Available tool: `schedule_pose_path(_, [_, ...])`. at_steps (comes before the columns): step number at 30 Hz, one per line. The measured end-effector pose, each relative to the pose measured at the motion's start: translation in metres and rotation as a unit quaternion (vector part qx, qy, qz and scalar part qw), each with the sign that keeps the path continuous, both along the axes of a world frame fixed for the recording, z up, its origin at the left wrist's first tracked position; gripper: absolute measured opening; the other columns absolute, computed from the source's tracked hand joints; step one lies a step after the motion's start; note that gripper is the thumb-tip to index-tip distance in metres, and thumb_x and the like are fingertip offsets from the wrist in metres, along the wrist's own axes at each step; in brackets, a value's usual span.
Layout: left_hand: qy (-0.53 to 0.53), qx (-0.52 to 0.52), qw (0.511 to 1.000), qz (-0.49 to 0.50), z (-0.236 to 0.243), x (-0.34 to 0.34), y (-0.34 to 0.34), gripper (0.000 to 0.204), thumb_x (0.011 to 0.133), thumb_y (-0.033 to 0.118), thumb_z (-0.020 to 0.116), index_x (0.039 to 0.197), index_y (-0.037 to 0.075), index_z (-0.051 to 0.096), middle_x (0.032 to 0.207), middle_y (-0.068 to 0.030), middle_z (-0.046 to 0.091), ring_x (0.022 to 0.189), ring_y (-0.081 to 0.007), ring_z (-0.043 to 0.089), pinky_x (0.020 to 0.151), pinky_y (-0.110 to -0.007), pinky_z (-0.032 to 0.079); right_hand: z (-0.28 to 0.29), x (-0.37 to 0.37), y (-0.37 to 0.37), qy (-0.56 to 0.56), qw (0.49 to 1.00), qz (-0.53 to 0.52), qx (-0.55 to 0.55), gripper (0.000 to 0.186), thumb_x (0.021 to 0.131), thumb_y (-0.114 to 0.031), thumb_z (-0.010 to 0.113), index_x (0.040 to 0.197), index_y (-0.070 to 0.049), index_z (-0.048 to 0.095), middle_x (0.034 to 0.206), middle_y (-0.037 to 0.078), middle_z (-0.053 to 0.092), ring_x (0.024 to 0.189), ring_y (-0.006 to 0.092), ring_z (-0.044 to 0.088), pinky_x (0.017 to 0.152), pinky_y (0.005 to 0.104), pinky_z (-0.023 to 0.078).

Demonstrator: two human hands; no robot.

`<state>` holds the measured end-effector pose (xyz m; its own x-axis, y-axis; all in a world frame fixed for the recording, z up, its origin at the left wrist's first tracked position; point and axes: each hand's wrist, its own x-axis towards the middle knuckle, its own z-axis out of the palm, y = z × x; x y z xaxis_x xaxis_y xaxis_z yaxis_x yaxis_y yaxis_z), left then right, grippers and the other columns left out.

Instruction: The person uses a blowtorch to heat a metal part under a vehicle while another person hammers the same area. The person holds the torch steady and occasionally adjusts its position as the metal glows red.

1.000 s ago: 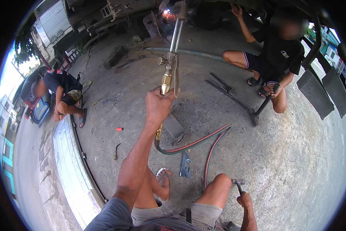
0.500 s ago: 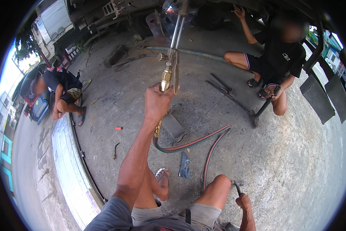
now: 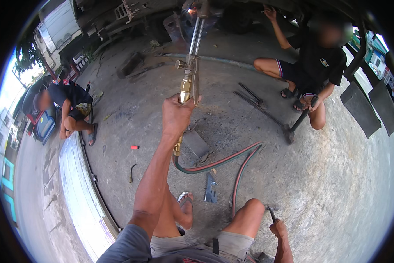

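Observation:
My left hand [image 3: 178,115] is wrapped round the body of a brass and steel cutting torch [image 3: 186,85], arm stretched out ahead. The torch's long tubes run away from me to its head under a vehicle, where a small orange glow shows against metal. Twin red and green hoses [image 3: 214,165] leave the torch's rear and loop across the ground. Low at the right, beside my knee, my right hand [image 3: 279,228] is closed on the handle of a hammer [image 3: 272,211], its head pointing away from me.
At the right a squatting person [image 3: 324,57] holds a sledgehammer [image 3: 298,125] head-down on the concrete. Another person [image 3: 72,101] crouches at the left by a long pale panel [image 3: 81,188]. Tongs [image 3: 258,105], a metal block [image 3: 196,142], a blue-grey scrap [image 3: 210,188] and a red piece [image 3: 134,147] lie around.
My left hand and the torch have shifted slightly left. The bright blue-white glow at the torch's head has turned to a dimmer orange. My right hand stays almost in place.

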<state>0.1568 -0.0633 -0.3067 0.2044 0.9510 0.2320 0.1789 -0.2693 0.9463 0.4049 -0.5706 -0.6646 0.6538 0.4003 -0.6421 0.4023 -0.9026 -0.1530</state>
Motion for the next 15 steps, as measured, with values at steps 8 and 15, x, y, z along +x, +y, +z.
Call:
schedule_pose_path(8, [0.036,0.016,0.999,0.012,-0.0001,-0.0046,0.0035,0.034,0.090,0.024,0.083,0.071,0.003,0.065,0.057,0.0038,0.048,0.053,-0.0065,0.040,0.049,-0.032,0.032,0.0002,-0.0055,-0.0005,0.002,0.999,-0.015,0.032,0.032,0.084,-0.013,0.055,0.106,0.004,0.072,0.107,0.033,0.072,0.104,0.0486,0.071,0.092,0.0535,0.058])
schedule_pose_path(15, [0.038,0.029,0.999,0.018,-0.0015,-0.0027,0.0064,0.034,0.090,0.024,0.083,0.071,0.001,0.065,0.059,0.0037,0.047,0.057,-0.0074,0.039,0.051,-0.033,0.033,-0.0019,-0.0059,-0.0022,0.001,0.999,-0.006,0.037,0.031,0.083,-0.012,0.055,0.103,0.004,0.071,0.105,0.034,0.072,0.102,0.0489,0.072,0.091,0.0540,0.058])
